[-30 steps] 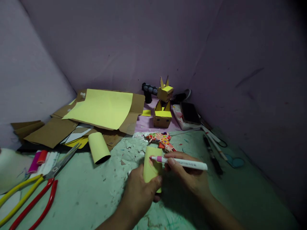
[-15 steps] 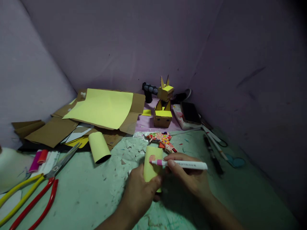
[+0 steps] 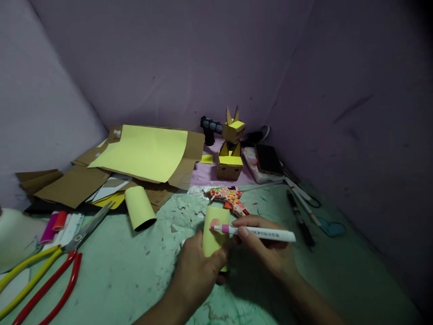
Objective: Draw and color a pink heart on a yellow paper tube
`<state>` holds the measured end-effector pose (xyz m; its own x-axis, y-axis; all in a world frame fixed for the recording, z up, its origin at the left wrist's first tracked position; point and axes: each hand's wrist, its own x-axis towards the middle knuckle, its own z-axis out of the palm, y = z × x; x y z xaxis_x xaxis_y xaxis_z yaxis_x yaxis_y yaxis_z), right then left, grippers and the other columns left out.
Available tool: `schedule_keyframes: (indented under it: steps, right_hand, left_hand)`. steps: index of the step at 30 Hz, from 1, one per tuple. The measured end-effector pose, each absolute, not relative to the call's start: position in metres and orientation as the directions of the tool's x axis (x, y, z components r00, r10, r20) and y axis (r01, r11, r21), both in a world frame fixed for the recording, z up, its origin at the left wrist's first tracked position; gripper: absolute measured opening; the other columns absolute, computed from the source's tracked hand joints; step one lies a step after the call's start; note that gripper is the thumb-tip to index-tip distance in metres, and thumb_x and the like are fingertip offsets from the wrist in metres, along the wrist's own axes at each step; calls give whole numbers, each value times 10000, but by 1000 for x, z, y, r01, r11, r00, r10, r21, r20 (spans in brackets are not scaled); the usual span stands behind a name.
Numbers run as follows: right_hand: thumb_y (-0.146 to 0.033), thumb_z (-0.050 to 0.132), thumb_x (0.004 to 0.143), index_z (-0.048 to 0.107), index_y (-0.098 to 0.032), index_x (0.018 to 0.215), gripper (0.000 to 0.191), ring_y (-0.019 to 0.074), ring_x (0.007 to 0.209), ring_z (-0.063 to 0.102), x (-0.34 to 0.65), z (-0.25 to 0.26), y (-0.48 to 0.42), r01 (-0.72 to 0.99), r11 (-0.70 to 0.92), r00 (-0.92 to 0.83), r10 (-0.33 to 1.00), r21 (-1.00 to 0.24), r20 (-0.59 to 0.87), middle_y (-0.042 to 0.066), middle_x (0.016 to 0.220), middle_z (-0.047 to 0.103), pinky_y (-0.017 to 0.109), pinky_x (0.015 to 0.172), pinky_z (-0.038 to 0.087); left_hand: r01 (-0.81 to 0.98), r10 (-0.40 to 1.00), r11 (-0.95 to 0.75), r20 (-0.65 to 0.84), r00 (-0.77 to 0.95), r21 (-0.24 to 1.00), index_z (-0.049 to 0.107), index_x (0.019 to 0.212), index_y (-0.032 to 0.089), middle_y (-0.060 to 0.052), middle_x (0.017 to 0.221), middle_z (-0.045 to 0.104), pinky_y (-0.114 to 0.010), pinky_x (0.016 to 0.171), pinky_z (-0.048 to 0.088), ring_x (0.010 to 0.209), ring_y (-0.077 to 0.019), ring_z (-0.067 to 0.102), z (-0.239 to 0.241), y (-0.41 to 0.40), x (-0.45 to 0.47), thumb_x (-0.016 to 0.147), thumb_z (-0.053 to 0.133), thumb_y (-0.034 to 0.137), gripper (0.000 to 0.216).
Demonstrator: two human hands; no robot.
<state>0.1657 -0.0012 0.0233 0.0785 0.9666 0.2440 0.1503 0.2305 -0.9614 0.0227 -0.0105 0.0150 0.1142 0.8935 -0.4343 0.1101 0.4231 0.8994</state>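
Note:
My left hand (image 3: 199, 273) is wrapped round the lower part of a yellow paper tube (image 3: 214, 246), holding it upright over the table. Between the thumb and fingers of my right hand (image 3: 265, 243) lies a white marker (image 3: 262, 232) with a pink band near its tip. That tip touches the tube's face at a round pink patch (image 3: 214, 223). A second yellow paper tube (image 3: 140, 208) stands tilted on the table to the left. Just behind the held tube lies a floral-patterned piece (image 3: 226, 195).
Open scissors (image 3: 72, 243) and marker caps (image 3: 56, 223) lie at left. Cardboard with a yellow sheet (image 3: 145, 151) sits behind. Small cardboard boxes with pointed ears (image 3: 230, 168), a phone (image 3: 269, 159) and a black pen (image 3: 299, 219) stand or lie to the right, near the wall.
The marker has shifted very slightly to the right and down across the pink patch with my right hand. My left hand and the tube stay in place.

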Motion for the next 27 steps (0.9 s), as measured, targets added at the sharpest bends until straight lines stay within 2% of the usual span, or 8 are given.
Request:
schedule_keyframes:
  steps: [7, 13, 16, 21, 27]
  right_hand:
    - [-313, 627, 756, 685, -210, 716, 125, 155, 510, 572, 166, 22, 0, 214, 259, 60, 959, -942, 277, 4, 576, 650, 266, 507, 425]
    - [-256, 607, 765, 682, -200, 722, 103, 128, 459, 540, 171, 18, 4, 270, 379, -51, 924, -885, 380, -10, 550, 641, 225, 434, 378]
    - [-240, 596, 755, 679, -207, 691, 109, 115, 427, 491, 172, 16, 4, 277, 414, -46, 907, -867, 419, -22, 516, 607, 226, 418, 353]
    - [-246, 583, 749, 667, -202, 658, 132, 113, 404, 460, 172, 15, 5, 288, 416, -53, 906, -863, 420, -21, 485, 582, 231, 402, 332]
    - [-278, 597, 742, 662, -196, 669, 128, 130, 450, 499, 174, 19, 3, 268, 336, -15, 939, -903, 344, -6, 523, 613, 238, 430, 348]
  left_hand:
    - [108, 898, 406, -418, 136, 908, 606, 966, 120, -82, 765, 659, -305, 491, 563, 622, -216, 655, 11, -11, 22, 716, 676, 369, 360]
    - [100, 897, 414, -424, 122, 905, 605, 930, 118, -61, 712, 650, -291, 473, 540, 574, -199, 634, 9, -11, 22, 692, 688, 378, 362]
    - [115, 896, 418, -430, 112, 901, 603, 950, 113, -74, 720, 654, -299, 478, 539, 598, -209, 636, 8, -11, 22, 694, 680, 387, 383]
    - [98, 901, 405, -415, 126, 909, 613, 925, 105, -81, 720, 645, -324, 495, 546, 594, -207, 625, 9, -11, 21, 667, 679, 331, 349]
    - [74, 903, 403, -409, 129, 912, 602, 918, 99, -74, 706, 628, -316, 478, 543, 580, -197, 617, 9, -10, 21, 661, 684, 382, 391]
